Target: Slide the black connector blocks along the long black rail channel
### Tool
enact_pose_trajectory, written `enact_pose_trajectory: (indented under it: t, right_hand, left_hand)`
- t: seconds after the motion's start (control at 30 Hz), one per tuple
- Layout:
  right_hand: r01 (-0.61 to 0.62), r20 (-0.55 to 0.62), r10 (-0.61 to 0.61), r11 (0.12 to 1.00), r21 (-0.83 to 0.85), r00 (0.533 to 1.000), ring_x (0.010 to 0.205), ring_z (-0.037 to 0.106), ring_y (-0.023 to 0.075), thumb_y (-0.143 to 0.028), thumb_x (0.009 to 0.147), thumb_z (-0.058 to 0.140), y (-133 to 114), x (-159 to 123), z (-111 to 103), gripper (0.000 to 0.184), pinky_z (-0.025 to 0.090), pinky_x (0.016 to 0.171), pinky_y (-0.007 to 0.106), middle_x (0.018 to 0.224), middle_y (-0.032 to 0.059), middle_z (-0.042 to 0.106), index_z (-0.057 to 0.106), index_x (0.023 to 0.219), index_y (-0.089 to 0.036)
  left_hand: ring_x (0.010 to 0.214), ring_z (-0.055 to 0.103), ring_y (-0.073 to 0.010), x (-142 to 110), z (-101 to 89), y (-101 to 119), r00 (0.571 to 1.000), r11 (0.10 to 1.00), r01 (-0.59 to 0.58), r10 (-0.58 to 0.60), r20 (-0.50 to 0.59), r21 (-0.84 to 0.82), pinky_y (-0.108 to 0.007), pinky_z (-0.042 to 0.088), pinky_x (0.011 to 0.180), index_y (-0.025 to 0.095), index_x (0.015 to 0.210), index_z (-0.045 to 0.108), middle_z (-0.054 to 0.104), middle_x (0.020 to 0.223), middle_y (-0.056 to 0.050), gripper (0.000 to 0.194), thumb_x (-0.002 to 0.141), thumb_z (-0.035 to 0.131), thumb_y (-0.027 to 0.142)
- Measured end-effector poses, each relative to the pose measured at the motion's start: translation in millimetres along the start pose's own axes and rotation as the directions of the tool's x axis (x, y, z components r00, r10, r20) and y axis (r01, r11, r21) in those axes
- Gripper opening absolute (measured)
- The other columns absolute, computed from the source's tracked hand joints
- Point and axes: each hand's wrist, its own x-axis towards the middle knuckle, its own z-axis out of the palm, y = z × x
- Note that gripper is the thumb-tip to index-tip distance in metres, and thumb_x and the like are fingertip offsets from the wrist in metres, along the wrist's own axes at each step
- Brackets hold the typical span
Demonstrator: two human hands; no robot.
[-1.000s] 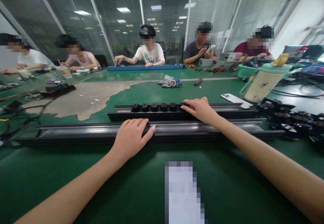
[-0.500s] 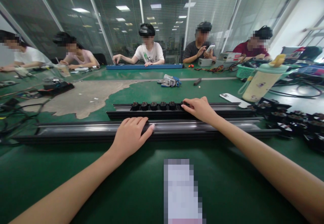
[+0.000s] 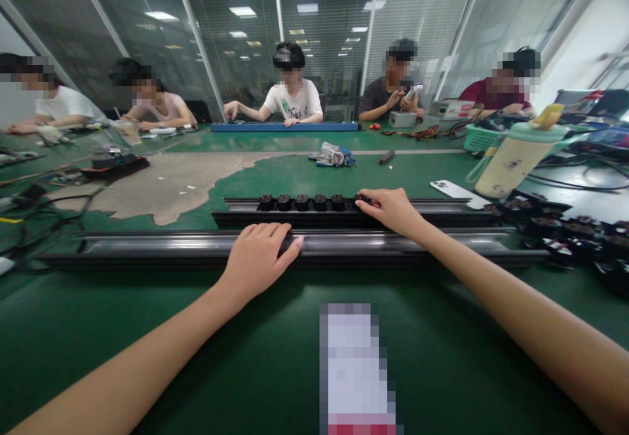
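Note:
Two long black channel rails lie crosswise on the green table. My left hand (image 3: 258,258) is laid over the near rail (image 3: 162,244), fingers curled over it and thumb along its trough. A dark patch between thumb and fingers could be a part or a shadow; I cannot tell. The far rail (image 3: 238,217) holds a row of several round black socket modules (image 3: 301,203). At the right end of that row, my right hand (image 3: 388,209) has thumb and forefinger closed on another black socket module (image 3: 361,199), mostly hidden by the fingers.
A pile of black modules (image 3: 584,228) lies at the right, near a white phone (image 3: 455,191) and a cream bottle (image 3: 511,163). Grey-blue gloves (image 3: 333,155) lie beyond the rails. A pixelated phone-like object (image 3: 356,363) is in front. Several people sit across the table.
The whole view has shifted slightly to the right. Both hands keep their places on the rails, and the row of modules looks the same.

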Motion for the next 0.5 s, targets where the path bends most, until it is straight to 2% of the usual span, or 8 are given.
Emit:
enact_pose_trajectory:
  t: [0.5]
  right_hand:
    - [-0.003,-0.001,0.003,1.0,0.005,1.0,0.083,0.061,0.0195,-0.048,0.099,0.045,-1.9,1.0,-0.1,0.04,0.025,0.075,0.031,0.088,0.0049,0.07,0.069,0.117,-0.021]
  left_hand:
    - [0.119,0.064,-0.0328,-0.4,-1.5,0.6,1.0,1.0,0.012,-0.012,0.013,-0.004,-0.05,0.045,0.105,0.009,0.13,0.065,0.071,0.127,-0.017,0.063,0.105,0.029,0.053]
